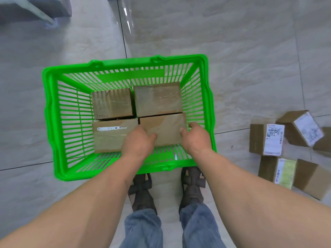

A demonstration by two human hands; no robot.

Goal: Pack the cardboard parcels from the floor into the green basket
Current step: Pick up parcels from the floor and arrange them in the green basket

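Our left hand (pixel 138 140) and right hand (pixel 194 138) clasp the near-right parcel (pixel 164 129), hiding its near edge; it lies flat, long axis across the green basket (pixel 48 111).

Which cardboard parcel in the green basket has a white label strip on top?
The near-left brown cardboard parcel in the green plastic basket. A white label strip runs along its top's far edge; the other three parcels' tops are bare brown.

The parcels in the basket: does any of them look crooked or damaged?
No. Four parcels lie flat in the basket, two by two; both hands rest on the near right parcel. The floor parcels lie jumbled.
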